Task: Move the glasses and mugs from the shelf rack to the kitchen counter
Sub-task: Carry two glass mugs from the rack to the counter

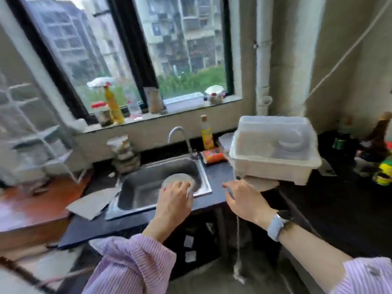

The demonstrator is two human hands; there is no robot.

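My left hand [174,198] is over the front right corner of the steel sink [144,194], closed around a clear glass [179,180] whose round rim shows above my fingers. My right hand [244,198], with a watch on its wrist, hovers over the dark kitchen counter [214,177] just right of the sink, fingers curled. Motion blur hides whether anything clear sits in it. The white wire shelf rack [36,141] stands at the far left on a reddish wooden surface [38,198]. Blur keeps me from making out any glasses or mugs on it.
A white dish box with a clear lid [273,149] sits on the counter just behind my right hand. A tap [180,134], a yellow bottle [206,134] and an orange packet [213,155] stand behind the sink. Dark bottles [377,141] crowd the far right. A cardboard piece [93,204] lies left of the sink.
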